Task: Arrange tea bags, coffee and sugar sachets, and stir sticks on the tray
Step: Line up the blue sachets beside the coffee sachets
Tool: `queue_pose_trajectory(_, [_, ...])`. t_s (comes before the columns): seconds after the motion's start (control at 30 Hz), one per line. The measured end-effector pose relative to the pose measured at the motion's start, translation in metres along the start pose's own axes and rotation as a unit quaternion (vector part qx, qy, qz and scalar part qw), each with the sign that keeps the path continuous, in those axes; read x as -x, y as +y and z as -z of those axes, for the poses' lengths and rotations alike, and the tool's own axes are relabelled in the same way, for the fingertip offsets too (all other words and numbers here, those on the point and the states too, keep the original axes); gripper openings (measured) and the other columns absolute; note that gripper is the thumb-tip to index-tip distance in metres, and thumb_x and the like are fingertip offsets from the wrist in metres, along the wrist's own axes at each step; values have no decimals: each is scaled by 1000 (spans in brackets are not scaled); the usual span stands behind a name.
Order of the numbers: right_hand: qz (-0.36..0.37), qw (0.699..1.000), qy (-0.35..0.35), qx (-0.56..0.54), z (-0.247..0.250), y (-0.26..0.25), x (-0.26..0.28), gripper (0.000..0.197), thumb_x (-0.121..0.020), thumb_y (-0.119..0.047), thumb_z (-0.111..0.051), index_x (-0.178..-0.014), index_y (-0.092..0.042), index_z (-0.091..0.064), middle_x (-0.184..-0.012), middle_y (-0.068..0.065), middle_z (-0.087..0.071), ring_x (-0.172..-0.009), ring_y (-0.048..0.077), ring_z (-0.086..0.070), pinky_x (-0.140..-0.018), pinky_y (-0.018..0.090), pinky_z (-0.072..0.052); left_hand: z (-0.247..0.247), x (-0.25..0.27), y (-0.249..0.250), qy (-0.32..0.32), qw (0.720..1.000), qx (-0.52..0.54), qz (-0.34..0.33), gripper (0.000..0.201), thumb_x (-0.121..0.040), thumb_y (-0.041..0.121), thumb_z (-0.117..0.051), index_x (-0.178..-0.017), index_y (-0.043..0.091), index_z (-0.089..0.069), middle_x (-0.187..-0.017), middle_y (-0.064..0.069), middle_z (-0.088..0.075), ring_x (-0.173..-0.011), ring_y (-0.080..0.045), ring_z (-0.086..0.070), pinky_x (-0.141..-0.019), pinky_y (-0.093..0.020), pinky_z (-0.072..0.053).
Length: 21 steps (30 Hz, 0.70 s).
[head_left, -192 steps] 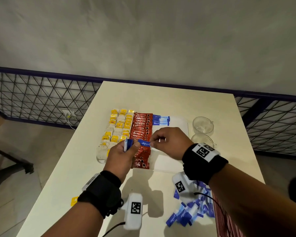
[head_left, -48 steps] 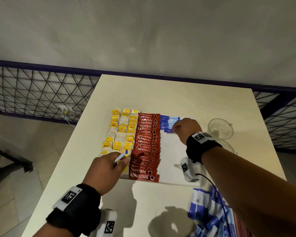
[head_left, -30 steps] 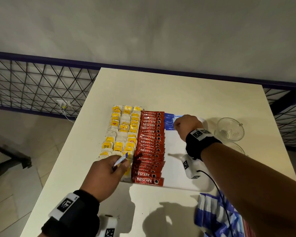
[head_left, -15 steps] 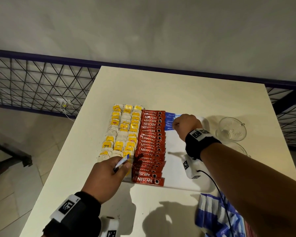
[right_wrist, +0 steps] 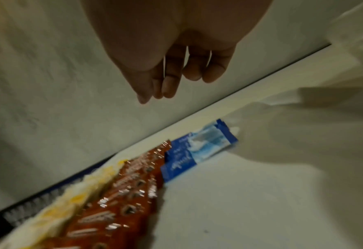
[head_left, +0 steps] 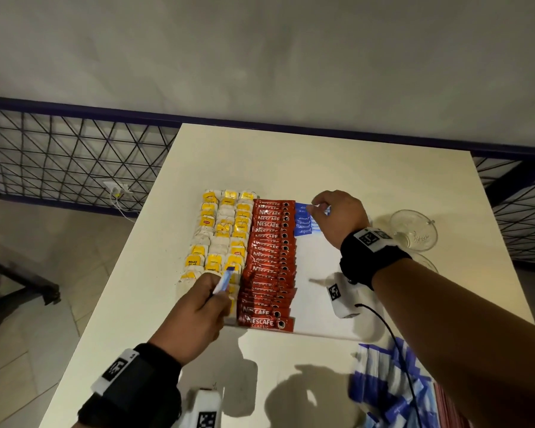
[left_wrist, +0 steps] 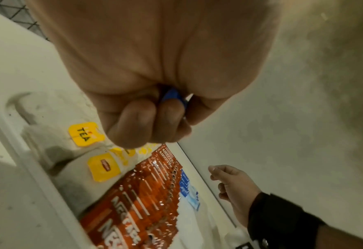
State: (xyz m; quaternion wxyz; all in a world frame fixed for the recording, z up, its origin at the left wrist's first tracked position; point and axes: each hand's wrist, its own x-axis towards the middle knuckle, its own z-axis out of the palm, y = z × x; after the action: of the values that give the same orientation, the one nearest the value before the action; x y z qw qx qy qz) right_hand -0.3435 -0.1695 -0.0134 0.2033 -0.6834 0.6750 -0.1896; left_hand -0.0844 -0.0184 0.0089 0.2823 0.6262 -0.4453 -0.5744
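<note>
A white tray (head_left: 318, 257) held tea bags (head_left: 220, 230), coffee sachets (head_left: 269, 261) and a short row of sugar sachets (head_left: 305, 222). The right hand (head_left: 337, 219) hovered there, fingers loose, empty. The left hand (head_left: 195, 316) pinched spare sachets (head_left: 223, 281); one likely goes next in the row.
</note>
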Motion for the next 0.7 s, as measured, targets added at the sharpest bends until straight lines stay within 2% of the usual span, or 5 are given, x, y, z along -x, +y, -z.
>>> queue_pose_trajectory(0.17, [62, 967, -162, -185, 24, -48, 46, 16, -90, -31, -63, -104, -26, -68, -99, -12, -65, -90, 1, -60, -82, 16, -43, -11, -4, 18, -19, 999, 12, -26, 20, -96, 17, -57, -88, -1, -62, -54, -7, -50, -52, -21, -45, -60, -35, -39])
queue_pose_trajectory(0.27, [102, 937, -242, -230, 31, -66, 77, 4, -87, -27, -68, -91, -28, -68, -75, -23, -61, -68, -12, -55, -65, 5, -39, -20, -2, 32, -46, 997, 56, -31, 17, -89, 20, -64, -88, 3, -65, -54, -12, -52, -48, -23, -47, -55, -30, -42])
queue_pose_trajectory(0.43, [53, 939, -208, -269, 36, -58, 97, 10, -86, -26, -69, -81, -17, -69, -70, -6, -66, -65, 10, -56, -66, 32, -48, -35, 10, 43, -11, 993, 111, -44, 3, -88, 5, -64, -90, 3, -65, -67, -10, -66, -43, -22, -50, -48, -26, -45])
queue_pose_trajectory(0.57, [36, 927, -176, -329, 47, -56, 111, 9, -87, -22, -68, -80, -17, -69, -65, -8, -67, -62, 7, -55, -61, 20, -46, -45, 19, 50, 18, 984, 172, -50, 3, -90, 4, -60, -92, 4, -62, -68, -13, -65, -44, -20, -52, -44, -27, -46])
queue_pose_trajectory(0.7, [30, 897, -142, -417, 58, -52, 120, 10, -87, -14, -68, -82, -22, -70, -62, -3, -66, -63, 14, -57, -57, 22, -45, -52, 29, 59, 14, 968, 246, -40, 11, -94, 13, -55, -94, 3, -59, -67, -10, -62, -47, -18, -51, -45, -27, -45])
